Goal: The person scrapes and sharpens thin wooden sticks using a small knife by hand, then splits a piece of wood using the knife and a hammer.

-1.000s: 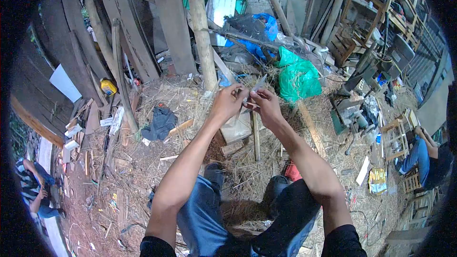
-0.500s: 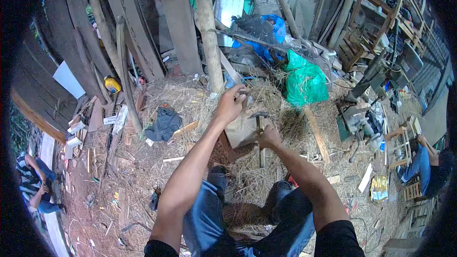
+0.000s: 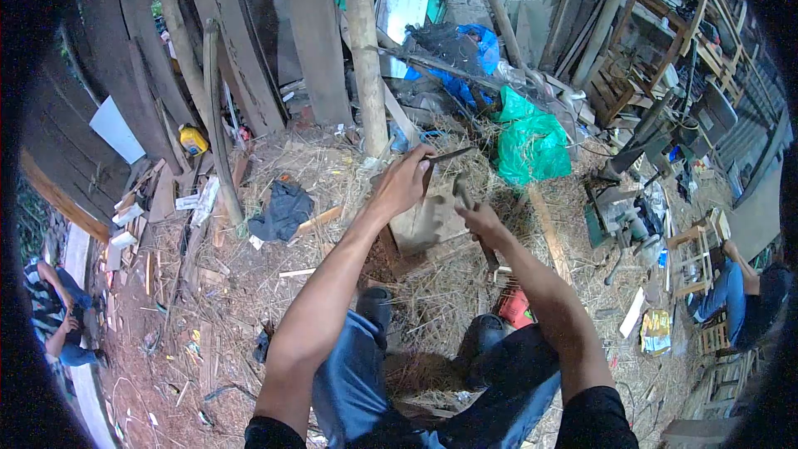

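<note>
My left hand (image 3: 402,186) is closed round a dark, narrow, pointed piece (image 3: 451,155), whose tip sticks out to the right. I cannot make out whether it is a blade or another tool. My right hand (image 3: 480,221) grips a hammer (image 3: 489,256) by its handle, with the head up and to the left. Below and between both hands stands a wooden block (image 3: 413,229), with a shadow on its pale face. The hammer head is apart from the pointed piece.
Straw and wood scraps cover the ground. A green plastic bag (image 3: 534,141) lies ahead to the right, a dark cloth (image 3: 283,212) to the left. Something red (image 3: 515,308) sits beside my right foot. A vise-like machine (image 3: 619,208) stands at right. Two people sit at the far sides.
The hammer has swung from upright to a slant, and my right hand has shifted slightly right. The pointed piece has turned to point rightward. More of the red thing shows.
</note>
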`<action>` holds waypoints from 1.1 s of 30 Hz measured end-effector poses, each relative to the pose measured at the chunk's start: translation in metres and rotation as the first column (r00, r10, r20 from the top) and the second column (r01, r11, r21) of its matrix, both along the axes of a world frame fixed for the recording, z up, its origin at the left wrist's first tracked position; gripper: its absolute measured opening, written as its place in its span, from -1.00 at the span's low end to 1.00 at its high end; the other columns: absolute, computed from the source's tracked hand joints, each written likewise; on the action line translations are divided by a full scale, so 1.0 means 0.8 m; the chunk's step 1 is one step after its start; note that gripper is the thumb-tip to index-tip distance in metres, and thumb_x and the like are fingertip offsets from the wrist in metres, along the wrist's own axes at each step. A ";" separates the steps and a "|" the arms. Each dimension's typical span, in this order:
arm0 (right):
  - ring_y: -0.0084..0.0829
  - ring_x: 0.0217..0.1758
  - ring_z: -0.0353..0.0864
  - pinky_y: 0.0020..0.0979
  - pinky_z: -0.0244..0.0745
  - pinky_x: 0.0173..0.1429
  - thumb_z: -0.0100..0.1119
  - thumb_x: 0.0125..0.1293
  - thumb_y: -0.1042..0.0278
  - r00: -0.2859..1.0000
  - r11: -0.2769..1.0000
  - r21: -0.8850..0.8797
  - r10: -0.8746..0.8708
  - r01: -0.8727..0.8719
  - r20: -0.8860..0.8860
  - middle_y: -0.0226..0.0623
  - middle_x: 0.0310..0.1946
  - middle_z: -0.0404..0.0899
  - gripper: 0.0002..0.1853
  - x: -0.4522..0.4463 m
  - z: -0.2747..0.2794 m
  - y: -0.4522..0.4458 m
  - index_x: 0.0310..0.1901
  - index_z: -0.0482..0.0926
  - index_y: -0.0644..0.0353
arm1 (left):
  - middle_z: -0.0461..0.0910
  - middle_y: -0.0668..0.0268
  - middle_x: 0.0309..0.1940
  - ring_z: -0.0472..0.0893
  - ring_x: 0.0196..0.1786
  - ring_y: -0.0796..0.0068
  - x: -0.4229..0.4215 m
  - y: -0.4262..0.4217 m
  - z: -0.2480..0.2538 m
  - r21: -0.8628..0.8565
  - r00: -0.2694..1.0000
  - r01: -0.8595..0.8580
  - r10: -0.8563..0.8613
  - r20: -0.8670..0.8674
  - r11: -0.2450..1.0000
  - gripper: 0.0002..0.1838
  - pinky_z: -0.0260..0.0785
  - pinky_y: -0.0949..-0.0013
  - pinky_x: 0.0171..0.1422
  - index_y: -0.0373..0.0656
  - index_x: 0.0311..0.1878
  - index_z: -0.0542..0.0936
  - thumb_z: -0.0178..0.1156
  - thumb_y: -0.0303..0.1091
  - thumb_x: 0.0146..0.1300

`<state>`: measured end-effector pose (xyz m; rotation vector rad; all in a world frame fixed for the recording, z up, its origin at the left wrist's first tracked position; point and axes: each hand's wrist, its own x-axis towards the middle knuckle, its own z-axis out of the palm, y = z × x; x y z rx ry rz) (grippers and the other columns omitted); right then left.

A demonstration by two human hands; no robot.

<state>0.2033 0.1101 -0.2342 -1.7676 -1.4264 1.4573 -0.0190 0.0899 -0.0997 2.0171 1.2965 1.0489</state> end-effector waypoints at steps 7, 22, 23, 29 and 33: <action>-0.58 -0.36 0.47 -0.51 0.41 -0.24 0.33 0.16 0.23 0.977 0.869 0.491 0.148 -0.055 -0.153 -0.41 -0.39 0.51 -0.64 0.000 0.096 -0.015 -0.12 0.46 0.25 | 0.48 0.03 -0.09 0.45 0.05 -0.02 0.007 0.000 -0.011 0.051 0.995 0.096 -0.096 -0.007 0.994 -0.81 0.27 0.13 0.14 -0.16 -0.03 0.39 -0.10 -0.48 0.32; -0.53 -0.32 0.56 -0.47 0.47 -0.24 0.35 0.10 0.35 0.937 0.824 0.548 0.065 0.143 -0.344 -0.30 -0.36 0.61 -0.71 -0.028 0.103 -0.006 -0.22 0.49 0.29 | 0.42 0.14 -0.11 0.43 0.03 0.19 0.016 0.014 -0.031 0.097 0.989 0.150 -0.149 -0.021 0.984 -0.79 0.22 0.30 0.18 -0.15 -0.01 0.42 -0.09 -0.48 0.33; -0.49 -0.25 0.59 -0.44 0.52 -0.18 0.31 0.14 0.34 0.951 0.854 0.504 0.041 0.126 -0.306 -0.27 -0.28 0.60 -0.70 -0.031 0.098 -0.003 -0.16 0.49 0.31 | 0.42 0.14 -0.11 0.43 0.03 0.19 0.017 0.013 -0.032 0.094 0.989 0.150 -0.149 -0.021 0.984 -0.79 0.22 0.30 0.18 -0.15 -0.01 0.42 -0.09 -0.48 0.33; -0.41 -0.12 0.57 -0.35 0.57 -0.05 0.22 0.24 0.34 0.846 0.933 0.351 0.125 0.077 -0.519 -0.23 -0.15 0.54 -0.68 -0.047 0.106 -0.014 -0.06 0.41 0.31 | 0.35 0.15 -0.10 0.36 0.08 0.22 0.014 0.009 -0.026 0.087 0.978 0.199 -0.204 0.042 0.976 -0.80 0.15 0.28 0.24 -0.18 -0.03 0.43 -0.08 -0.50 0.31; -0.44 -0.12 0.57 -0.36 0.54 -0.01 0.22 0.25 0.33 0.801 0.937 0.345 0.167 0.053 -0.575 -0.26 -0.17 0.54 -0.72 -0.053 0.104 -0.012 -0.11 0.43 0.29 | 0.36 0.16 -0.14 0.40 0.03 0.23 0.011 0.002 -0.018 0.084 0.984 0.166 -0.171 0.052 0.983 -0.78 0.20 0.31 0.20 -0.19 -0.01 0.44 -0.05 -0.53 0.29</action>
